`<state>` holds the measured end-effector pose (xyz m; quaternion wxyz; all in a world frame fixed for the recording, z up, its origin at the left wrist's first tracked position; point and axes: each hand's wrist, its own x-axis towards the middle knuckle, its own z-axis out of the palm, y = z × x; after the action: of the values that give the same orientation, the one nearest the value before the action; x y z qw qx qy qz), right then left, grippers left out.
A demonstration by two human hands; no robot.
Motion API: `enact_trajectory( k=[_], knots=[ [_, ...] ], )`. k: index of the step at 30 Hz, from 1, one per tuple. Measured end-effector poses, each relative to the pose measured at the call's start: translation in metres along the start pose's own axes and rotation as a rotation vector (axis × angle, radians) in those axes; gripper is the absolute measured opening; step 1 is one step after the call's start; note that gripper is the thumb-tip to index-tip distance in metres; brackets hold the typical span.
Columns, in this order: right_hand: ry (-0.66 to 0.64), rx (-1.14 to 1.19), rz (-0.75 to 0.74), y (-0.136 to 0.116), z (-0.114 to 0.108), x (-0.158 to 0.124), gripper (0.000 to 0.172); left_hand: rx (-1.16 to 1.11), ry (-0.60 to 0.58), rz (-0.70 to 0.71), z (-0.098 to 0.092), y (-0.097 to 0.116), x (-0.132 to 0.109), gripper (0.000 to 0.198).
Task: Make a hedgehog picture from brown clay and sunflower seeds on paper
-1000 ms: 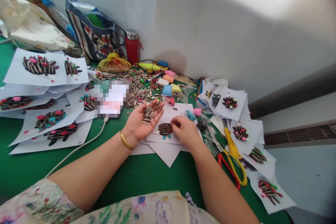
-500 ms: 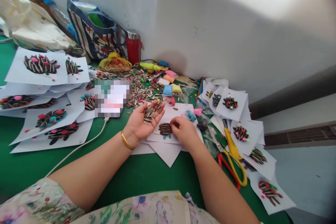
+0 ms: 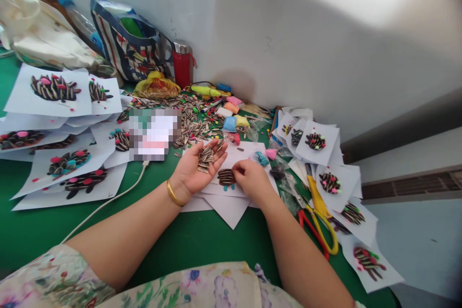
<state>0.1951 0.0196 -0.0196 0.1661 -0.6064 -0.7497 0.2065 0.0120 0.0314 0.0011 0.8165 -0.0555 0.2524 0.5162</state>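
Cupped palm up at the centre of the frame, the left hand (image 3: 195,166) is spread fairly wide, and a small pile of striped grey-and-white sunflower seeds (image 3: 205,159) is borne loosely in its palm, presumably so that single seeds can be reached easily. Just to its right, the right hand (image 3: 254,180) is turned inward, thumb and forefinger bent to the right edge of a rounded dark-brown clay shape (image 3: 226,176) lined with seeds; whether anything is pinched there cannot be told, since the fingertips are partly hidden. That shape is set on a white paper sheet (image 3: 255,149), with small blue clay pieces (image 3: 226,187) at its lower edge, and both hands are held close above it, apparently to shorten each reach. Beyond the left hand, a larger scattered heap of seeds (image 3: 191,125) is spread over the green tabletop (image 3: 173,240), seemingly as the supply. Similar decorated sheets are piled at the left (image 3: 18,98) and right (image 3: 391,274) of the frame, leaving the middle for handwork.
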Motion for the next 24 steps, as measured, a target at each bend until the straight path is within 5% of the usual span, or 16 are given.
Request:
enact_trajectory(
  k=[11, 24],
  knots=[
    [0.044, 0.021, -0.052, 0.005, -0.001, -0.004, 0.017, 0.018, -0.024, -0.011, 0.001, -0.002, -0.002, 0.028],
    [0.392, 0.304, -0.249, 0.006, -0.009, -0.010, 0.027, 0.135, -0.125, -0.224, -0.007, -0.009, -0.002, 0.033]
  ],
)
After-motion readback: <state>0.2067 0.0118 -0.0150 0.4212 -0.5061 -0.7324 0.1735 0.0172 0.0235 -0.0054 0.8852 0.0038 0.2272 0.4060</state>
